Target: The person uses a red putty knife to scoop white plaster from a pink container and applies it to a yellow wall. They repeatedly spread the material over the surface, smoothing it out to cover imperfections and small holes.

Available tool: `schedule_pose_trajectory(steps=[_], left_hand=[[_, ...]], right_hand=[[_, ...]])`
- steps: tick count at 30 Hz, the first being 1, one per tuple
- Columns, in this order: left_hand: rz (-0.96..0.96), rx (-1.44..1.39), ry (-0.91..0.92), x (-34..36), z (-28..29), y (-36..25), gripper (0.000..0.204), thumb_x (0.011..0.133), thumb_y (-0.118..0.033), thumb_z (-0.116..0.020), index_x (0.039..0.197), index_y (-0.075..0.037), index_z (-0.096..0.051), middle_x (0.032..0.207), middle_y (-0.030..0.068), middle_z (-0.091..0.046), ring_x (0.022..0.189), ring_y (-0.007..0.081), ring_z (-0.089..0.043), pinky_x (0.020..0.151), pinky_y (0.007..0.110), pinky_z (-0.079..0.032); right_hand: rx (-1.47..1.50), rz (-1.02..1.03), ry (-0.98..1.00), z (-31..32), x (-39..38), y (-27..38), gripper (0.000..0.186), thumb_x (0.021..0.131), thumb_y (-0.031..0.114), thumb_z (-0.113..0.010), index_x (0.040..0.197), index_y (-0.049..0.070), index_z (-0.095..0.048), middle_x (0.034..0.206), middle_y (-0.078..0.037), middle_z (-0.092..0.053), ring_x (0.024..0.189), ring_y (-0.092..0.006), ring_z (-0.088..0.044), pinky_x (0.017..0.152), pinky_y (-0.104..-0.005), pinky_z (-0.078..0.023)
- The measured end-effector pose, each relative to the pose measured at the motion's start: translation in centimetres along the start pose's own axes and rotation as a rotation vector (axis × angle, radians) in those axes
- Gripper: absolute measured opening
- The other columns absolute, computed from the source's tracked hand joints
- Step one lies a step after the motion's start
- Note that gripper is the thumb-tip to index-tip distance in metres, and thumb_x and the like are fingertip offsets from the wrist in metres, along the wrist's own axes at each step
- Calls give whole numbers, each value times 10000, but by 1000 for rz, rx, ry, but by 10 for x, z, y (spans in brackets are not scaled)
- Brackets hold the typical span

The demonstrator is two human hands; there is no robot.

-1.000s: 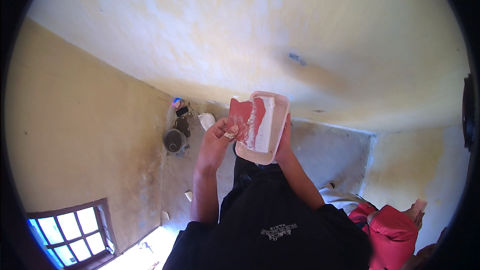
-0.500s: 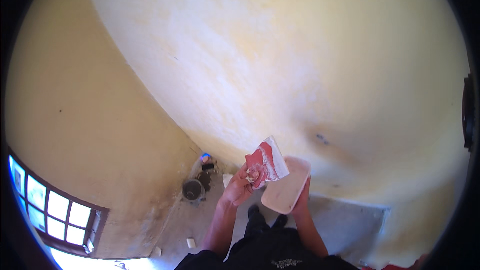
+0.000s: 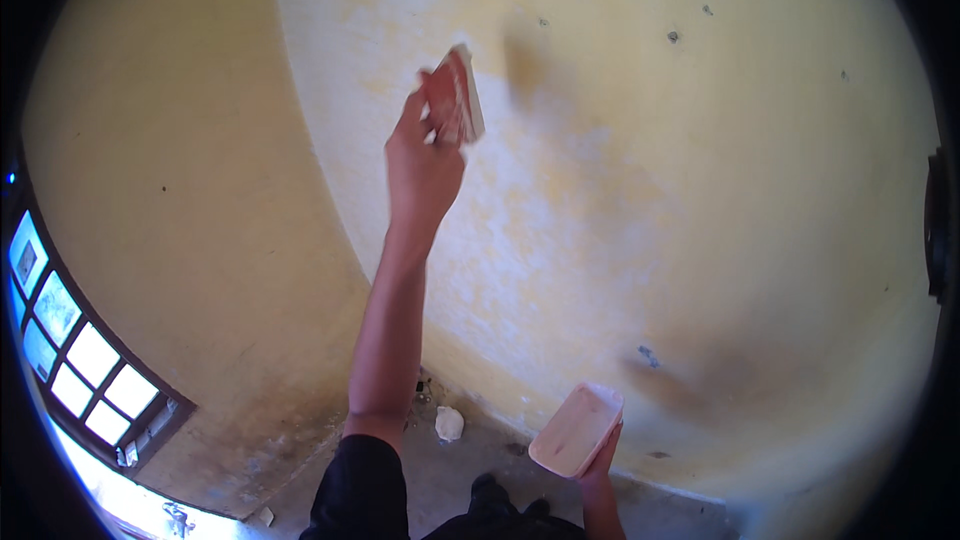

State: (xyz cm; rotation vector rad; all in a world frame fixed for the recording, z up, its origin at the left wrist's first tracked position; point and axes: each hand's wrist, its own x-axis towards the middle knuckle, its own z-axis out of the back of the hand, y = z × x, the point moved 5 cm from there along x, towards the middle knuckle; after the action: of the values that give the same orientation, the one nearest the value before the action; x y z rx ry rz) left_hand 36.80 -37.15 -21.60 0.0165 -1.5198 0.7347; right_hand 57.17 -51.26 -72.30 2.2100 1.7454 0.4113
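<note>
— Up at the left hand (image 3: 427,175), what's that?
— A red scraper (image 3: 443,100) with a pale edge, pinched in the fingers in front of the wall (image 3: 600,240). Whether it touches, I can't tell.
— And that arm?
— Stretched almost straight, up and forward, back of the hand toward the camera.
— The right hand (image 3: 603,458)?
— Much lower and to the right, near the body, gripping a shallow pinkish tub (image 3: 572,437) at its side, its fingers partly hidden.
— Anything farther out?
— On the floor, left of the right hand, a white lump (image 3: 449,424); well left of the left hand, a window (image 3: 92,352).
</note>
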Motion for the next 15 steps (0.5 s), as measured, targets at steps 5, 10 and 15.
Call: schedule_pose_trajectory(steps=[5,10,15], left_hand=[[121,487,97,66,-79,2,502,844,-40,-587,1333,-150,-562,969,277,-690,926,453,-666,823,496,-543],[54,576,95,52,-124,1,607,748,26,-607,1329,-135,-540,846,230,-689,794,426,-676,705,517,-538],[-154,589,99,5,-145,3,618,782,32,-603,1372,5,-423,1151,268,-646,744,387,-695,676,467,-575]], right_hand=[[-26,-19,-16,-35,7,11,669,994,660,-291,1428,169,-429,1328,-54,-564,1189,-271,-583,982,-479,-507],[-160,141,-7,-11,19,8,633,1012,624,-293,1411,155,-440,1297,-56,-575,1171,-254,-590,965,-463,-510],[-54,74,-16,-7,21,9,590,1033,582,-283,1419,156,-419,1319,-59,-553,1217,-237,-553,1018,-434,-472]])
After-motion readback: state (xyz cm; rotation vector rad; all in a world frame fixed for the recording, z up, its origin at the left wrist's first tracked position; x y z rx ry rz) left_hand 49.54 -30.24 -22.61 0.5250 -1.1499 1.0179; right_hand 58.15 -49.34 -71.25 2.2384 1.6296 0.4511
